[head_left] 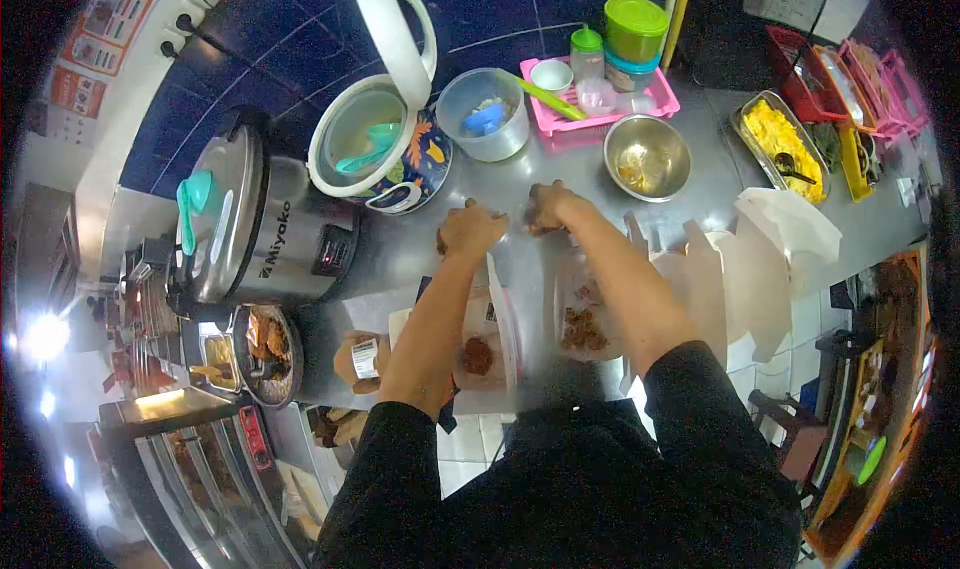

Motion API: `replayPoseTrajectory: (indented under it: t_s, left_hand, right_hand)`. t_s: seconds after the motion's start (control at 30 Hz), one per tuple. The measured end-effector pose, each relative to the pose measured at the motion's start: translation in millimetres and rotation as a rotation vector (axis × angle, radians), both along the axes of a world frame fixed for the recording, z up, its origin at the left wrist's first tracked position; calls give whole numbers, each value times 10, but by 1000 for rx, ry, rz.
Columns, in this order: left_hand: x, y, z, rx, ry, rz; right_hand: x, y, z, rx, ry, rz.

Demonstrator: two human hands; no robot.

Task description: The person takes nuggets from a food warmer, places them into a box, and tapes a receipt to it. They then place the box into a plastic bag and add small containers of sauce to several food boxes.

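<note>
My left hand (472, 231) is over the steel counter with its fingers curled in. Just to its right, my right hand (555, 209) is also closed, near the steel bowl (648, 159). Whatever either hand may be holding is too small or hidden to make out. Below my left hand lies a clear plastic pack with reddish-brown food (478, 356), partly covered by my forearm. Under my right forearm is a clear container with brown crumbly food (583, 331).
On the left stand a large Miyako cooker (285, 229) and an open rice warmer (400, 159). Behind are a tub (483, 119) and a pink tray (640, 104). To the right are open paper boxes (745, 279) and a pan of yellow food (780, 144).
</note>
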State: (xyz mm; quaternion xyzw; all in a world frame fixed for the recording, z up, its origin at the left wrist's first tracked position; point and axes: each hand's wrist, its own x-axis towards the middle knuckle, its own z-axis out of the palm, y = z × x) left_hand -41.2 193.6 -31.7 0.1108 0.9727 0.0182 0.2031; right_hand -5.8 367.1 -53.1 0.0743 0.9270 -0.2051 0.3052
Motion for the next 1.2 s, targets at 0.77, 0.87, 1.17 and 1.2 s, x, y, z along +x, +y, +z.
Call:
replayPoseTrajectory:
  t_s: [0.77, 0.87, 1.17, 1.2]
  left_hand:
    - [544, 1132, 1814, 183, 608, -541]
    - [1580, 1801, 2781, 195, 394, -430]
    - [4510, 5057, 3354, 916, -85, -797]
    - [4661, 5471, 3309, 832, -69, -944]
  right_hand:
    - [4429, 2083, 2688, -816, 735, -137]
    - [5982, 2705, 2492, -762, 927, -349]
    - [8724, 3071, 1578, -980, 704, -1458]
    - [8860, 3163, 1519, -1040, 692, -1503]
